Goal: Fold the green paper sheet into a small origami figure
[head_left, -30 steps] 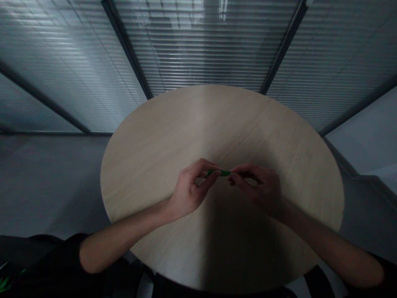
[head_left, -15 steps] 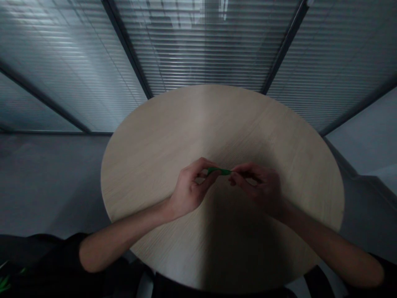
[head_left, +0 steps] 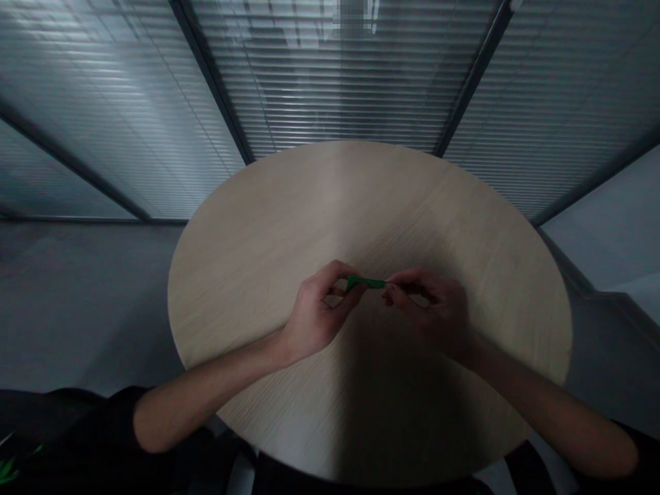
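Observation:
A small, narrow green object [head_left: 367, 282] is held level above the round wooden table [head_left: 289, 199]. My left hand [head_left: 322, 309] pinches its wider left end between thumb and fingers. At the thin right end, the thumb and forefinger of my right hand [head_left: 436, 306] are pressed together on the tip. Both hands are near the middle of the table, with the fingertips a short gap apart. The dim light and the fingers hide part of the object.
Glass panels with horizontal blinds [head_left: 340, 89] and dark frames stand behind the table's far edge. Grey floor [head_left: 118, 295] shows at the left. A pale wall [head_left: 619, 227] is at the right. Dark shadow falls across the table's near side.
The green object has tilted slightly and a little more of its right end shows. Both hands have otherwise hardly moved.

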The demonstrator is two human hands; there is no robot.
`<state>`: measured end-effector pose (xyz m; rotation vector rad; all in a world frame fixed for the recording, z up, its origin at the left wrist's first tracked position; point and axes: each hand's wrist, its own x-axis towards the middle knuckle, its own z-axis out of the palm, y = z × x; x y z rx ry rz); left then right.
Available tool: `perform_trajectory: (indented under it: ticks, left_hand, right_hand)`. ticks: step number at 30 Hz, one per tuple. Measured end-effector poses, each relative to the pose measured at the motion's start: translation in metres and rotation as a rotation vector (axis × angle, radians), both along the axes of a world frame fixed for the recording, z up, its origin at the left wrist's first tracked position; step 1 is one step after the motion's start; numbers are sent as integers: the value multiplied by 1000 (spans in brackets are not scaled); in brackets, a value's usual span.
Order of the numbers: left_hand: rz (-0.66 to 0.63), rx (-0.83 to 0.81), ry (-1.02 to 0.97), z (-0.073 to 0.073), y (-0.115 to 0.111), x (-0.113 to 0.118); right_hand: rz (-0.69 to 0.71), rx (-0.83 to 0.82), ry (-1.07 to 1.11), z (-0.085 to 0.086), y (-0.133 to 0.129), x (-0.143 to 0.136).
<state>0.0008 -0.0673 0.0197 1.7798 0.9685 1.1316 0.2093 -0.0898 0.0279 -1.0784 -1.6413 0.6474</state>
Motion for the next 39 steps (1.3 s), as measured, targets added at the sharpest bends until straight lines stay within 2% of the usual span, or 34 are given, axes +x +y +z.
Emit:
perform_trajectory:
  ticks: [15, 22, 32, 39]
  left_hand:
    - [-6, -91, -58, -1, 1, 2]
    - [-34, -146, -167, 0, 4, 5]
    - [-112, -202, -236, -1, 5, 5]
    - [-210, -258, -242, -4, 4, 5]
  right_hand:
    - [-20, -16, 6, -2, 0, 1]
    - [52, -11, -4, 4, -1, 4]
    - [169, 50, -33, -3, 0, 6]
    - [115, 61, -127, -7, 3, 2]
